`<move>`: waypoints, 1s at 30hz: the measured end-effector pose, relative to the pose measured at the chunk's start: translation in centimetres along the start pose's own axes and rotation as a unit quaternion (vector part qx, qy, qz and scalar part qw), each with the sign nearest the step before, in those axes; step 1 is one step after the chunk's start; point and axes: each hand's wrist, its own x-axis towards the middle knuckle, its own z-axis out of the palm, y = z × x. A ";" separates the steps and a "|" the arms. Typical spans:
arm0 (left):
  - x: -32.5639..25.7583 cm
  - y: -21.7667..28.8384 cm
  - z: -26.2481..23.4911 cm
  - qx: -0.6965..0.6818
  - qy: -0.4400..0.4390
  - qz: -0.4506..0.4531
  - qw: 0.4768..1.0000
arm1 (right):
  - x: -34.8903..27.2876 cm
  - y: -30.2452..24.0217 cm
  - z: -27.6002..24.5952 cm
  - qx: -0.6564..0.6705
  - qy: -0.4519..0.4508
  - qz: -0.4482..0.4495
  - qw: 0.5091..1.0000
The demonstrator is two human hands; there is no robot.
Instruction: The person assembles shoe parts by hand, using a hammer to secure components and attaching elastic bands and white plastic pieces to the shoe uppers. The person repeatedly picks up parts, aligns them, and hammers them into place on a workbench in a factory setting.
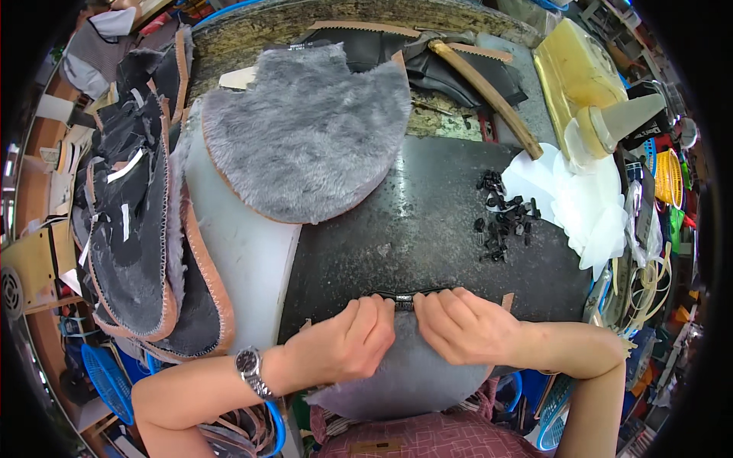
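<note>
Grey piece (424,374) lies at the near edge of the bench (351,256), between and below left hand (357,340) and right hand (472,328), both curled closed, pinching its far edge around a label (404,303).

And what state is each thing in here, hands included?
Held grey piece: far edge pinched
Left hand: fingers closed on that edge
Right hand: same
Fluffy grey piece: lying fur up
Dark pieces: stacked, overlapping
Small black parts: loose, scattered
Wooden-handled tool: lying unheld
White sheets: overlapping
Yellowish bottle: nozzle fitted
Wristwatch: strapped on
</note>
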 end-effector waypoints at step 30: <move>1.3 -3.5 -1.5 -0.312 -0.099 -0.013 0.945 | -6.0 -4.5 -6.5 0.124 0.017 0.038 0.991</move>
